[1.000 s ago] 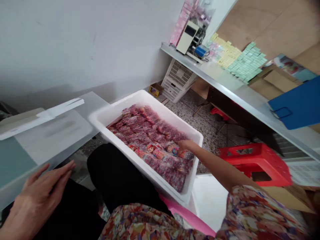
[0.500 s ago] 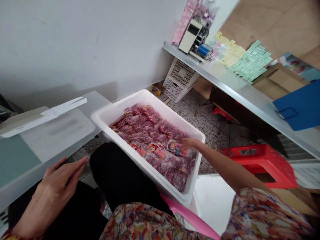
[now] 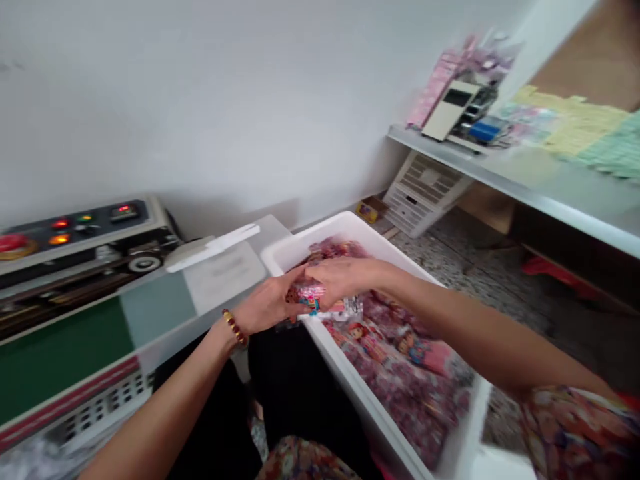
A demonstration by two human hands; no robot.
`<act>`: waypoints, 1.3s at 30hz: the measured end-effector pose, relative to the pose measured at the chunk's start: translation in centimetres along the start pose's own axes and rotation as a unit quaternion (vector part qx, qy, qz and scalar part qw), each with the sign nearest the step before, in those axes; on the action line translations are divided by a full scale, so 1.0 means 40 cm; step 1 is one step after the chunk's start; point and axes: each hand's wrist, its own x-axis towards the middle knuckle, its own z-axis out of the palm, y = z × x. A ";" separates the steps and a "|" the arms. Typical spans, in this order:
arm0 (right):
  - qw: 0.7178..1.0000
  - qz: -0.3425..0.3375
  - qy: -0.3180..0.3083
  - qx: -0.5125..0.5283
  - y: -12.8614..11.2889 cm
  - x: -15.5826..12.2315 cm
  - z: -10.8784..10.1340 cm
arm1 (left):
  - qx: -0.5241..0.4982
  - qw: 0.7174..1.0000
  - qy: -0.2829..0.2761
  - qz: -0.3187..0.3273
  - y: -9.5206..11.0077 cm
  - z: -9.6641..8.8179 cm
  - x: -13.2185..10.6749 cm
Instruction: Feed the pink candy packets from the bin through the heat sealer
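My left hand [image 3: 270, 305], with a beaded bracelet at the wrist, meets my right hand [image 3: 336, 279] over the near-left rim of a white foam box [image 3: 345, 383]. Between them is a clear plastic packet [image 3: 311, 298] with a cartoon figure on it, and the fingers of both hands are closed on it. Its lower end reaches to the right beneath my right hand. Many similar pink-red packets [image 3: 400, 393] fill the box, and a few with cartoon figures lie face up on top. My fingers cover part of the held packet.
At left stands a machine with a lit control panel [image 3: 100, 223] and a green belt [image 3: 75, 360]. A grey plate [image 3: 227, 280] adjoins the box. White crates [image 3: 420, 193] sit under a bench [image 3: 525, 193] at right, which carries a small device [image 3: 453, 110] and paper stacks.
My right hand has come from the box's right side to its near-left rim with a packet. My left hand has moved right to meet it. The view has turned left, showing the machine.
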 end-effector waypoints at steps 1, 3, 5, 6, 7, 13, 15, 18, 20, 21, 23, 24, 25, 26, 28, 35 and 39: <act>1.000 -0.014 0.000 -0.003 -0.022 0.041 -0.025 | -0.028 0.999 -0.005 -0.031 -0.011 -0.024 -0.009; 0.999 -0.033 0.002 0.040 -0.038 0.116 -0.069 | -0.096 0.991 0.034 -0.086 -0.041 -0.064 -0.043; 0.987 -0.052 0.006 0.152 -0.022 0.182 -0.098 | -0.173 0.972 0.107 -0.123 -0.077 -0.090 -0.085; 0.972 -0.064 0.003 0.226 -0.008 0.212 -0.105 | -0.209 0.958 0.143 -0.137 -0.095 -0.097 -0.105; 0.949 -0.077 -0.005 0.306 0.006 0.242 -0.105 | -0.240 0.942 0.181 -0.151 -0.112 -0.101 -0.122; 0.764 -0.159 0.018 0.625 -0.009 0.411 0.012 | -0.285 0.850 0.391 -0.210 -0.193 -0.092 -0.150; 0.769 -0.136 0.078 0.620 -0.046 0.462 0.050 | -0.245 0.837 0.435 -0.225 -0.209 -0.086 -0.146; 0.856 -0.073 0.177 0.480 -0.088 0.532 0.052 | -0.098 0.846 0.460 -0.253 -0.231 -0.081 -0.151; 0.907 -0.048 0.201 0.368 -0.098 0.575 0.027 | 0.029 0.840 0.475 -0.260 -0.248 -0.081 -0.165; 0.922 -0.046 0.200 0.329 -0.100 0.594 0.011 | 0.084 0.834 0.480 -0.259 -0.258 -0.083 -0.173; 0.936 -0.049 0.194 0.289 -0.102 0.624 -0.014 | 0.166 0.830 0.472 -0.246 -0.275 -0.091 -0.187; 0.943 -0.049 0.190 0.267 -0.104 0.635 -0.023 | 0.196 0.836 0.457 -0.232 -0.282 -0.097 -0.191; 0.950 -0.048 0.188 0.244 -0.108 0.641 -0.027 | 0.222 0.848 0.433 -0.211 -0.288 -0.104 -0.193; 0.956 -0.048 0.186 0.223 -0.113 0.642 -0.028 | 0.245 0.864 0.400 -0.184 -0.292 -0.112 -0.193; 0.962 -0.046 0.190 0.189 -0.125 0.633 -0.023 | 0.283 0.892 0.327 -0.134 -0.298 -0.126 -0.189; 0.948 -0.132 0.288 0.000 -0.153 0.568 0.043 | 0.326 0.888 0.280 -0.164 -0.346 -0.150 -0.219; 0.952 -0.174 0.250 -0.031 -0.144 0.567 0.086 | 0.334 0.892 0.265 -0.153 -0.372 -0.175 -0.255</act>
